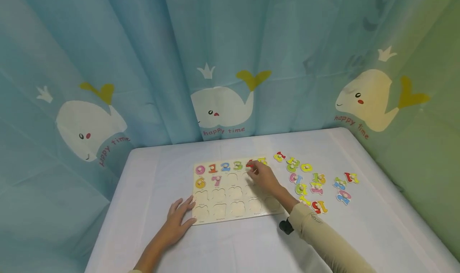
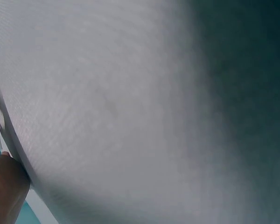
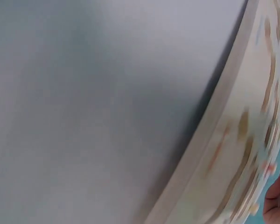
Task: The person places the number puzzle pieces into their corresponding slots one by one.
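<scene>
A pale wooden number puzzle board [image 1: 224,213] lies on the table. My left hand [image 1: 175,223] rests at its left edge, fingers spread and their tips touching the rim. Above the top row, the fingertips of my right hand [image 1: 264,177] pinch at the red number 4 piece [image 1: 249,163], which they partly cover. The pink 0 [image 1: 200,169], red 1 [image 1: 213,168], blue 2 [image 1: 225,167] and green 3 [image 1: 238,166] sit to its left, a yellow piece [image 1: 262,160] to its right. A yellow 6 [image 1: 200,182] and pink 7 [image 1: 216,181] fill slots below.
Several loose knobbed number pieces lie right of the board, among them a red-and-orange 15 [image 1: 319,207] and a yellow piece [image 1: 306,168]. Some overlap. A white cloth covers the table [image 1: 158,177]. Behind it hangs a blue whale-print curtain [image 1: 151,65].
</scene>
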`<control>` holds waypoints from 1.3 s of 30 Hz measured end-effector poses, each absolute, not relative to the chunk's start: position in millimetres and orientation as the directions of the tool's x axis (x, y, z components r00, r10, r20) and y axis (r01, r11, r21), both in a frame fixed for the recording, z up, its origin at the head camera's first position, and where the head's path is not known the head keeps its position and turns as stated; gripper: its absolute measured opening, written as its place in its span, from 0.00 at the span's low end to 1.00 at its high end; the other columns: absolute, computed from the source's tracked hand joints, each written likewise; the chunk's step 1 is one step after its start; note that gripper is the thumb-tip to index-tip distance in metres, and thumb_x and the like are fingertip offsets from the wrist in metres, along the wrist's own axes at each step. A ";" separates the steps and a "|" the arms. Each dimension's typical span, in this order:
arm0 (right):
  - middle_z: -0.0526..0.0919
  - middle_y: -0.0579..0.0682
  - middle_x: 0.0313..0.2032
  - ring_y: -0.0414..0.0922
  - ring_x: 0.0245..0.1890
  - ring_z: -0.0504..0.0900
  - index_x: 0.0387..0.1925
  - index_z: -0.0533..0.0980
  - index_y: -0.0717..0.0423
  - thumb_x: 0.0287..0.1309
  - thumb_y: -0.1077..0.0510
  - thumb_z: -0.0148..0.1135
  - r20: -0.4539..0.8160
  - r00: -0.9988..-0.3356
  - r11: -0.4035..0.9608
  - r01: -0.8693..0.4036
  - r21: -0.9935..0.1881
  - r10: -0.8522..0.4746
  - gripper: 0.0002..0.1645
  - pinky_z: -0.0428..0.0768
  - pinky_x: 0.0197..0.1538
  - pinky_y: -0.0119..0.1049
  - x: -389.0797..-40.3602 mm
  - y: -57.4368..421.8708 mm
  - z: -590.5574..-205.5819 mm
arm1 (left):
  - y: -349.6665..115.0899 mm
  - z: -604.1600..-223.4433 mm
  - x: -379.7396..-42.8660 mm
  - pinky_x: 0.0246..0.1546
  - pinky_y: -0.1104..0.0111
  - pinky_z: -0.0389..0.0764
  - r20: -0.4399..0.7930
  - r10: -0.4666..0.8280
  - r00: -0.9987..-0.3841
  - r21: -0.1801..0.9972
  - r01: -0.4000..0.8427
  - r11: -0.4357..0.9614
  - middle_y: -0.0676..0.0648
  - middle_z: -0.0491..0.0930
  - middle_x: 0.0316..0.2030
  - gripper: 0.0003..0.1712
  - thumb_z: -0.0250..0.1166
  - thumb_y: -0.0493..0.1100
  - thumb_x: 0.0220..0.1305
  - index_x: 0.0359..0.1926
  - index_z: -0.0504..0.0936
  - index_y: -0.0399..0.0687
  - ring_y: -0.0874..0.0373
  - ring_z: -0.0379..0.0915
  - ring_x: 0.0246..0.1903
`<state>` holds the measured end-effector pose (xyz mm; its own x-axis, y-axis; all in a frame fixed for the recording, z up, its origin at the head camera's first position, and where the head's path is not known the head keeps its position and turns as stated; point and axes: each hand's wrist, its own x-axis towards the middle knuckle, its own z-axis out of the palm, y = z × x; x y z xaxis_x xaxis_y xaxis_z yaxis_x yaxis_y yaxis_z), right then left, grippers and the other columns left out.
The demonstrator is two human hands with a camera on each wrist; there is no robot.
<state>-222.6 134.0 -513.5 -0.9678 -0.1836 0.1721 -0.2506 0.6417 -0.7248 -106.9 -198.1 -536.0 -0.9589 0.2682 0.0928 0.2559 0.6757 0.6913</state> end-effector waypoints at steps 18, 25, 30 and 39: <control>0.77 0.61 0.39 0.55 0.40 0.76 0.53 0.72 0.69 0.61 0.65 0.56 0.194 -0.981 0.798 -0.118 -0.590 -0.002 0.18 0.77 0.43 0.50 -213.3 247.5 -502.6 | -204.5 -534.1 -101.0 0.61 0.38 0.48 0.084 0.249 -0.965 0.696 0.236 0.678 0.46 0.61 0.67 0.28 0.65 0.43 0.59 0.60 0.72 0.43 0.38 0.44 0.66; 0.73 0.68 0.45 0.61 0.44 0.73 0.57 0.67 0.71 0.64 0.62 0.54 0.058 -0.982 0.754 0.101 -0.650 0.181 0.23 0.73 0.48 0.55 -214.2 286.3 -502.9 | -204.5 -533.5 -102.9 0.61 0.38 0.48 0.092 0.251 -0.963 0.696 0.243 0.676 0.46 0.61 0.67 0.28 0.65 0.43 0.59 0.60 0.72 0.43 0.39 0.44 0.66; 0.74 0.67 0.43 0.59 0.42 0.73 0.56 0.67 0.72 0.62 0.61 0.57 -0.003 -0.982 0.745 0.147 -0.651 0.191 0.24 0.73 0.48 0.54 -214.3 291.5 -511.3 | -202.3 -532.1 -104.0 0.61 0.38 0.48 0.074 0.255 -0.964 0.702 0.232 0.673 0.46 0.61 0.67 0.27 0.65 0.43 0.59 0.59 0.73 0.43 0.39 0.44 0.67; 0.75 0.66 0.40 0.58 0.38 0.74 0.55 0.68 0.72 0.62 0.64 0.55 0.077 -0.974 0.759 0.114 -0.642 0.211 0.22 0.73 0.42 0.52 -213.4 293.9 -518.5 | -198.0 -531.8 -105.6 0.62 0.40 0.48 0.075 0.266 -0.961 0.696 0.241 0.676 0.45 0.62 0.67 0.27 0.65 0.41 0.59 0.59 0.72 0.41 0.39 0.44 0.66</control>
<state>-213.4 293.9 -518.5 -0.9745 0.2109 0.0768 0.1136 0.7587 -0.6415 -105.6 -198.0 -531.8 -0.9611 0.2657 0.0753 0.2414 0.6759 0.6963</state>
